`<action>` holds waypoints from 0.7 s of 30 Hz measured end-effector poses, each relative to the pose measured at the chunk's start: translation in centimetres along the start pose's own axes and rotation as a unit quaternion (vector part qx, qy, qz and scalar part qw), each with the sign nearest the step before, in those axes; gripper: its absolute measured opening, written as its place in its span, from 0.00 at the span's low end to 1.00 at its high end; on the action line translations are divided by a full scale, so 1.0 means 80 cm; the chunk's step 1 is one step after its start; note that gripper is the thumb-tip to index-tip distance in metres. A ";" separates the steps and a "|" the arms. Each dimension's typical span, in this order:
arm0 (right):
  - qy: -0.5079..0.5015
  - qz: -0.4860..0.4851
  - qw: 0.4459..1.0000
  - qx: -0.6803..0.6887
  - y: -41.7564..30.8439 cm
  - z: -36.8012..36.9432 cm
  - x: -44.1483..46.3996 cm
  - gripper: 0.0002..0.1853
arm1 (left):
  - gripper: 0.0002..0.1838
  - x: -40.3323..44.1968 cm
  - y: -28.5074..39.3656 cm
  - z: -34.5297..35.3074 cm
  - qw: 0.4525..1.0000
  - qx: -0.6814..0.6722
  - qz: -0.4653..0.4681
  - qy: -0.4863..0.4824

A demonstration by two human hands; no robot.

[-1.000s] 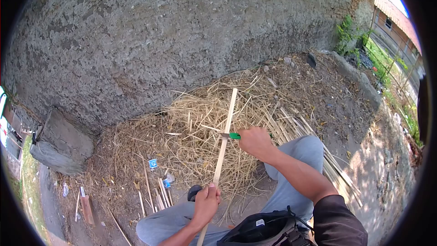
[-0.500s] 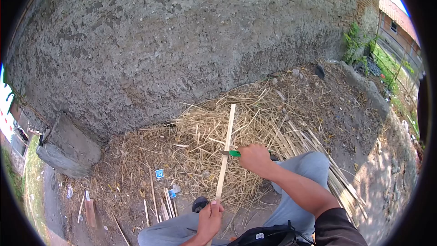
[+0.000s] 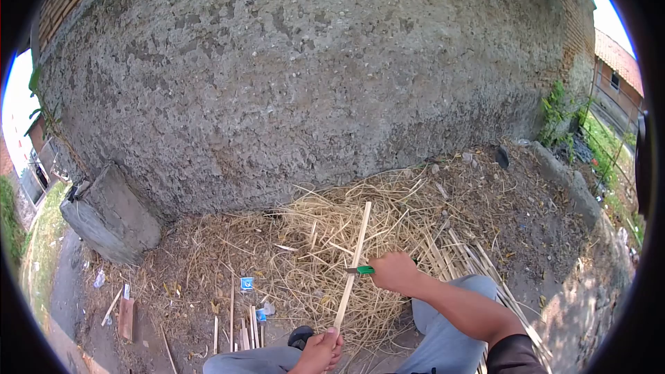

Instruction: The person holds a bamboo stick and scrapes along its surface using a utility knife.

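A long, pale bamboo strip (image 3: 361,237) slants upward, away from my body. Its lower end is gripped in my left hand (image 3: 320,353), thumb along the top. My right hand (image 3: 393,270) is wrapped round the green handle of a knife (image 3: 365,270). The short dark blade lies across the strip near its middle, touching it. Most of the handle is hidden inside my right fist. Beneath both hands spreads a heap of thin bamboo shavings (image 3: 325,221).
More bamboo strips (image 3: 502,284) lie to the right beside my knee. Shorter pieces (image 3: 251,329) and blue-white wrappers (image 3: 246,283) are on the ground at left. A rough grey wall (image 3: 312,97) rises ahead, with a concrete block (image 3: 114,218) at its left foot.
The view has tilted upward, so more wall shows and the hands sit lower in it. The blade remains on the strip near the middle, both grips unchanged.
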State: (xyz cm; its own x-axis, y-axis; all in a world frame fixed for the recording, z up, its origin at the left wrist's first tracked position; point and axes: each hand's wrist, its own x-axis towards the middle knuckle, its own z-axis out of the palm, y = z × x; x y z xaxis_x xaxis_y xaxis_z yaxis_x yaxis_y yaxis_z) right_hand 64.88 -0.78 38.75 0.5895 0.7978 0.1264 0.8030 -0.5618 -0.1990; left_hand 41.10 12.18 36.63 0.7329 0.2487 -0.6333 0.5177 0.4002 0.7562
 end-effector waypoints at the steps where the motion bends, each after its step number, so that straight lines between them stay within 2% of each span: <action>1: -0.005 -0.005 1.000 0.001 -0.005 0.000 0.003 0.07 | 0.20 -0.006 0.007 0.004 1.000 0.003 0.007 -0.006; 5: 0.033 0.010 0.999 0.007 -0.020 0.001 0.002 0.06 | 0.19 -0.027 0.021 0.010 0.997 -0.060 -0.035 0.033; 7: 0.044 0.014 0.999 0.021 -0.023 0.004 0.001 0.06 | 0.20 -0.014 0.010 -0.009 0.998 -0.021 -0.051 -0.013; 11: 0.018 0.005 1.000 0.000 -0.029 0.008 0.002 0.05 | 0.21 -0.016 0.009 -0.012 0.996 -0.033 -0.062 -0.060; 13: 0.010 0.001 1.000 0.004 -0.032 0.012 0.006 0.05 | 0.21 -0.012 -0.003 -0.008 0.999 0.038 0.013 -0.009; 17: 0.032 -0.019 0.999 0.019 -0.032 0.013 0.021 0.06 | 0.21 -0.018 0.010 -0.002 0.997 0.067 0.020 0.028; 19: 0.039 -0.026 0.999 0.017 -0.030 0.010 0.029 0.06 | 0.23 -0.016 0.009 0.001 0.977 0.161 0.119 0.072; 21: 0.011 -0.046 0.999 -0.022 -0.028 0.002 0.036 0.07 | 0.24 -0.009 0.003 -0.002 0.968 0.184 0.148 0.082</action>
State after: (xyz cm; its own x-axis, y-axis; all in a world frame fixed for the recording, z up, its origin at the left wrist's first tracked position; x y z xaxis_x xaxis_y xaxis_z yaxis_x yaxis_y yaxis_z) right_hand 64.81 2.82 39.40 0.5141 0.8419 0.1639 0.8568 -0.4953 -0.1433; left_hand 40.64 12.27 37.24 0.8084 0.4535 -0.3752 0.4405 -0.0433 0.8967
